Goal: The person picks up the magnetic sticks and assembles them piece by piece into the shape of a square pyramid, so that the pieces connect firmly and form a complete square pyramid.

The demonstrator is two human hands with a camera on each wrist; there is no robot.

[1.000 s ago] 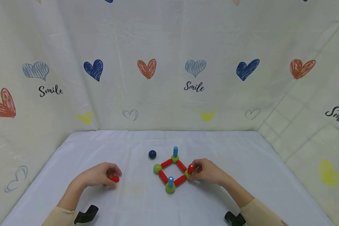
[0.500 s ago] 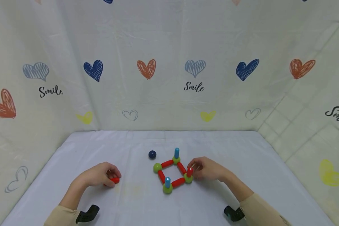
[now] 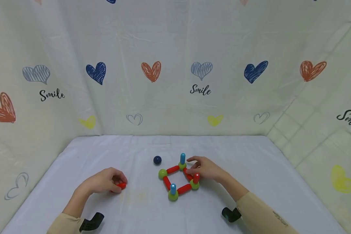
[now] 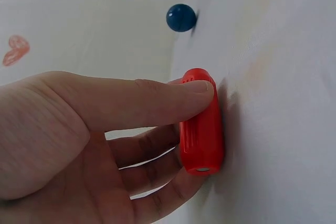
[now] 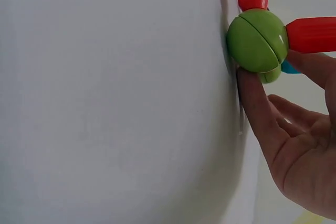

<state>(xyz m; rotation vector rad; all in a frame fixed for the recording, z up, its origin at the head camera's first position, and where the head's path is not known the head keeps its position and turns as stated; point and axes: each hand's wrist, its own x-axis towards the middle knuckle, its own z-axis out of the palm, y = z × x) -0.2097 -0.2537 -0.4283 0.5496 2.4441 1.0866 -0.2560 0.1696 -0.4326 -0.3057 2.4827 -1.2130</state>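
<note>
My left hand [image 3: 105, 180] pinches a red magnetic rod [image 4: 202, 135] between thumb and fingers, low over the tabletop at the left. On the table lies a square of red rods joined by green balls. Blue rods [image 3: 182, 158] stand upright on its far and near balls, and a red rod [image 3: 196, 177] stands on the right green ball [image 3: 194, 184]. My right hand [image 3: 206, 168] is over the square's far right side, fingers loosely bent, beside the lying red rod there. The left green ball [image 3: 162, 174] bears no upright rod. Whether the right fingers touch anything is unclear.
A dark blue ball [image 3: 157, 160] lies behind and left of the square. White cloth covers the table [image 3: 140, 211]. A cloth with printed hearts [image 3: 152, 97] hangs behind and at the sides.
My right hand has come away from the upright red rod and moved away from me and left. The square has turned slightly, its near corner shifting left. My left hand has barely moved.
</note>
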